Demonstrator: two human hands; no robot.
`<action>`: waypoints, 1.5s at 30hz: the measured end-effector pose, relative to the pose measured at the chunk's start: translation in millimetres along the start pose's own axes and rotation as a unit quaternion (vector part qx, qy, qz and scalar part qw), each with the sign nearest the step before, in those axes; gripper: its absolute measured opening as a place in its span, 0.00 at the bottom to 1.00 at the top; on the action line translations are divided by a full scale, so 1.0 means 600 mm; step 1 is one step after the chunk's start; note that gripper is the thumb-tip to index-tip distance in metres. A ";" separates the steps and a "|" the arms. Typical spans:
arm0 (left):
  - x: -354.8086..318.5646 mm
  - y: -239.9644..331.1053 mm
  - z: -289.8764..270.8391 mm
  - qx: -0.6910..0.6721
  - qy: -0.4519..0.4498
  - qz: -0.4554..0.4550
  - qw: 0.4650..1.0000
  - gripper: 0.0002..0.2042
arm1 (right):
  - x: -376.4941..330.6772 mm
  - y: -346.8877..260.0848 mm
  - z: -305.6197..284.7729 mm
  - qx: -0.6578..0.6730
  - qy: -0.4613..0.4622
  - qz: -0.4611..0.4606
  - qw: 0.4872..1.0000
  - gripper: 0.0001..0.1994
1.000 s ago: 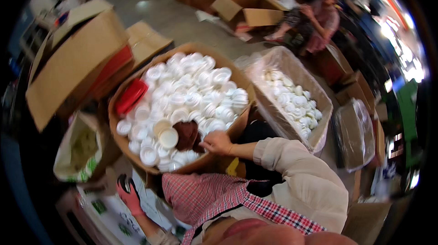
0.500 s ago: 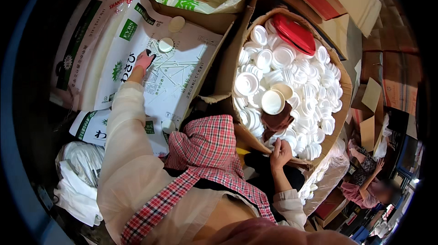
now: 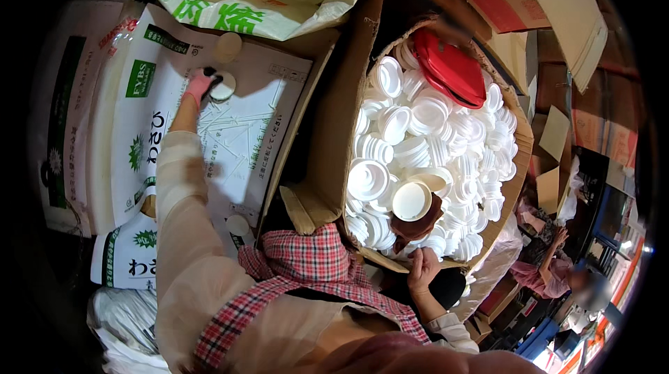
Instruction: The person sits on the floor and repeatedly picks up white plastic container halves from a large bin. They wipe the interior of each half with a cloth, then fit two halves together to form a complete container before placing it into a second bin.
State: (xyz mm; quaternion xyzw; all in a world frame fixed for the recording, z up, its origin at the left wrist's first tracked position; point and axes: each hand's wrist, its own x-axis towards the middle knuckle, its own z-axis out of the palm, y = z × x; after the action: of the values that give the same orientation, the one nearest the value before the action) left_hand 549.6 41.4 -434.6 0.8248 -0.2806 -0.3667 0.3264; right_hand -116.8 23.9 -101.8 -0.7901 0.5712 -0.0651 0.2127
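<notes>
In the head view, the gloved left hand (image 3: pixel 201 85) meets a white disc (image 3: pixel 224 87) on a printed sheet (image 3: pixel 261 102), its dark fingertips too blurred to tell whether they pinch, while the right hand (image 3: pixel 422 273) (fingers curled, any grip hidden) is at the carton (image 3: pixel 522 144) rim, near a partly covered brown item (image 3: pixel 426 224).

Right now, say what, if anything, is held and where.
The pink-gloved left hand touches the white round disc at its left edge; gripping is unclear. Whether the bare right hand holds anything cannot be told.
</notes>
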 end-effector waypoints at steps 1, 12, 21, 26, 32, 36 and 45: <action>0.027 0.003 -0.008 -0.017 -0.016 0.017 1.000 0.20 | 0.001 0.001 -0.001 0.007 -0.005 -0.004 1.000 0.15; 0.198 -0.055 0.119 0.116 0.072 0.171 0.976 0.21 | 0.003 0.010 -0.007 -0.028 -0.011 -0.032 0.999 0.10; -0.256 0.270 0.028 -0.215 0.198 0.229 0.929 0.19 | 0.004 0.014 0.000 -0.005 0.073 -0.058 0.996 0.08; -0.447 0.494 0.080 -0.215 0.034 0.274 0.937 0.17 | -0.002 0.015 -0.009 0.102 0.054 0.013 0.993 0.15; -0.483 0.685 0.220 -0.014 -0.119 0.451 0.884 0.15 | 0.049 -0.006 -0.016 0.119 0.056 -0.108 0.985 0.27; -0.522 0.763 0.281 0.079 -0.060 0.420 0.902 0.16 | 0.083 -0.030 -0.058 0.098 0.027 -0.041 0.994 0.22; -0.588 0.773 0.365 -0.026 0.017 0.367 0.930 0.16 | 0.066 0.038 -0.125 0.331 0.086 -0.233 0.910 0.09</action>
State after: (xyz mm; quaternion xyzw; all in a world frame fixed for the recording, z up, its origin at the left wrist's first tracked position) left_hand 71.0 -75.2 -54.0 0.6618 -0.5481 -0.2143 0.4645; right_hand -149.3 -38.4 -49.0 -0.7762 0.3326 -0.3661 0.3910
